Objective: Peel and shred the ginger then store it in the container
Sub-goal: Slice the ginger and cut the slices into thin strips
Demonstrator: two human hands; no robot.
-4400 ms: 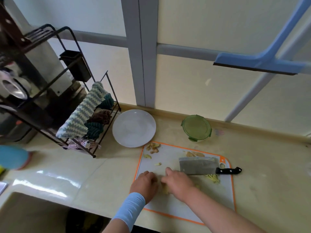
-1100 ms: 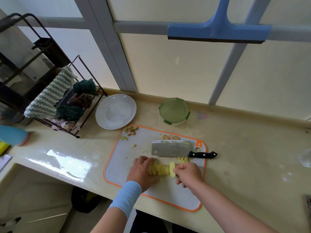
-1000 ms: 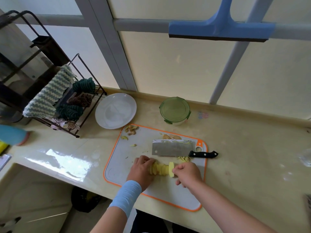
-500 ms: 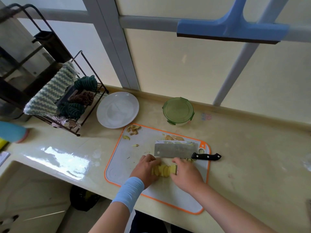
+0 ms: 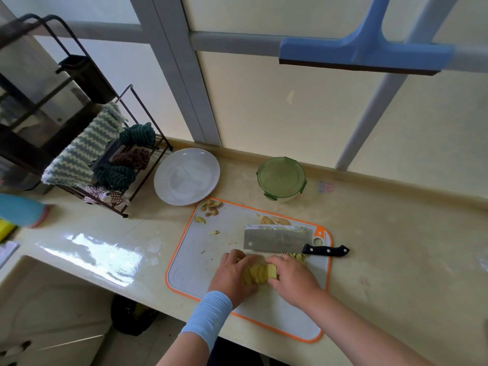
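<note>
Fingers (image 5: 276,261) of left hand (image 5: 229,280) and right hand (image 5: 294,282) curl round ginger slices (image 5: 257,273); I'd fan them flat, edges aligned, before grabbing cleaver (image 5: 274,239).

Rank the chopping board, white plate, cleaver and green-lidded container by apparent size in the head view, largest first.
1. Chopping board
2. White plate
3. Cleaver and green-lidded container: too close to rank. The cleaver looks longer and the container broader.
</note>
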